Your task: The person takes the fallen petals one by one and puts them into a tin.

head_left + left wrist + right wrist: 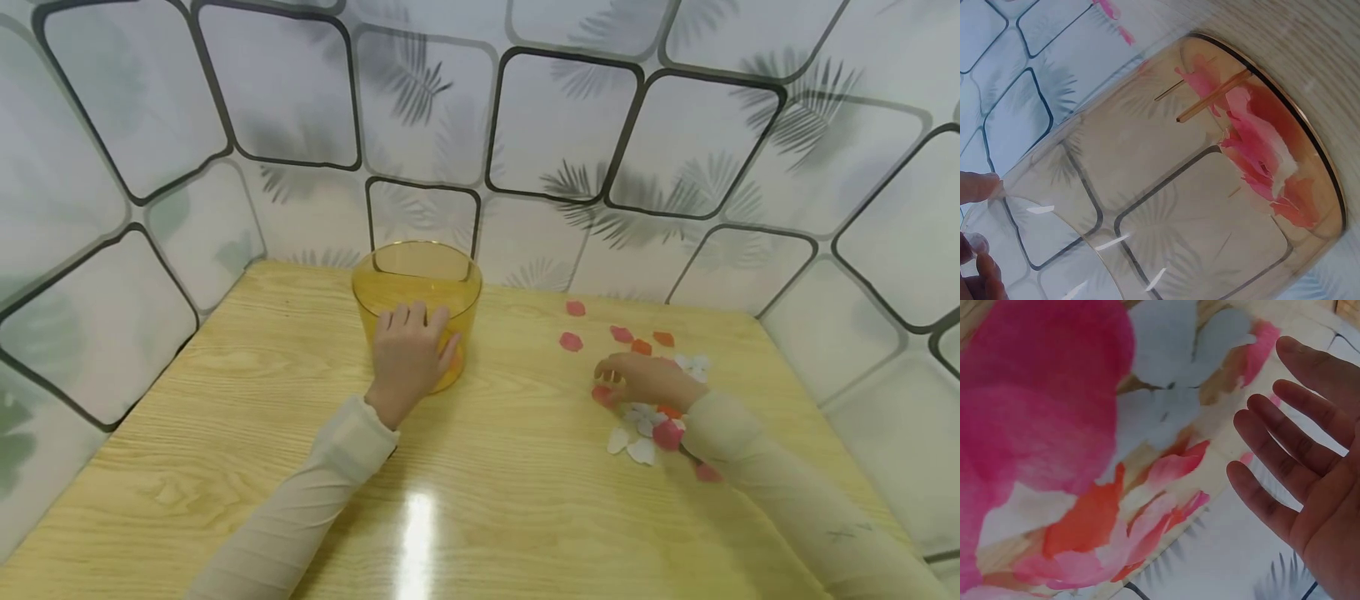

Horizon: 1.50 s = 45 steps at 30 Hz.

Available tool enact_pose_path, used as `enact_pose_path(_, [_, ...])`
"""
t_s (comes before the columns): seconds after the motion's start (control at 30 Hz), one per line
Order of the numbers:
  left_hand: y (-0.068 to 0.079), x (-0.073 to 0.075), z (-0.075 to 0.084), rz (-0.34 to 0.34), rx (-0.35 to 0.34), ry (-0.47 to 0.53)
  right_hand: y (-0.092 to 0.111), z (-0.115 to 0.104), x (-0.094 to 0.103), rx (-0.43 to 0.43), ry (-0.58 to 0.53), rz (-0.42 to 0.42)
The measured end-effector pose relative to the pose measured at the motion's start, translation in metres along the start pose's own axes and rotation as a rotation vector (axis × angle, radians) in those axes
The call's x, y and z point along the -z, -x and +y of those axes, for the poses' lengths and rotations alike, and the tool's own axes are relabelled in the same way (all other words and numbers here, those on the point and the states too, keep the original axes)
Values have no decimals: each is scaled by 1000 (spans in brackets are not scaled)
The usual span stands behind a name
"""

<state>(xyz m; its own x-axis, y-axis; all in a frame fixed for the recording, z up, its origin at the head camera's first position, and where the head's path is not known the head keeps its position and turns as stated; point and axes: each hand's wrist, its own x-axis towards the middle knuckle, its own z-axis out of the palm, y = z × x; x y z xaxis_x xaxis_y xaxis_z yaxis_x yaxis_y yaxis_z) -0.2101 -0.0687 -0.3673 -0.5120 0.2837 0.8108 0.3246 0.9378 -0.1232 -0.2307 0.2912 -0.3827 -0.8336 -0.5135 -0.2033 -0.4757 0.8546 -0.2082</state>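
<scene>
My left hand (408, 350) grips the near rim of a clear amber plastic bucket (416, 283). In the left wrist view its thumb and fingertips (982, 186) show at the rim, at the left edge. Pink and orange petals (1260, 144) lie at the bottom of the bucket. My right hand (648, 379) hovers over scattered artificial petals at the right, palm down. The right wrist view shows its fingers apart and loosely bent, holding nothing. Below it are a large pink petal (1054, 394), white petals (1163, 412) and an orange petal (1088, 519).
Everything stands on a light wood-grain table (510, 500). Pink petals (571, 342) lie apart from the pile, towards the back. A white petal (641, 451) lies at the pile's near side. Patterned panels (427, 108) with leaf prints rise along the table's back and sides.
</scene>
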Motion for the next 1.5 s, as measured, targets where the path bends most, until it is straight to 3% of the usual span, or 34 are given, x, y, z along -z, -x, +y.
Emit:
enact_pose_path(0.17, [0,-1,0,-7,1,0,-4,5,-5,35,-41,3])
enact_pose_path(0.47, [-1,1,0,-5,0,-1,-8,7,-7,117,48,59])
enact_pose_path(0.83, [0,0,-1,-7,0,5,-10,6,-3,104,-37,18])
enact_pose_path(0.93, [0,0,-1,-11,1,6,-10,4,2,158,-27,38])
enact_pose_path(1.07, [0,2,-1,-15,-1,-4,-13,0,19,215,11,77])
enact_pose_path(1.2, [0,3,-1,-10,-2,-7,-22,-12,54,261,81,140])
enact_pose_path(1.5, [2,1,0,3,5,16,-49,-79,149,346,218,237])
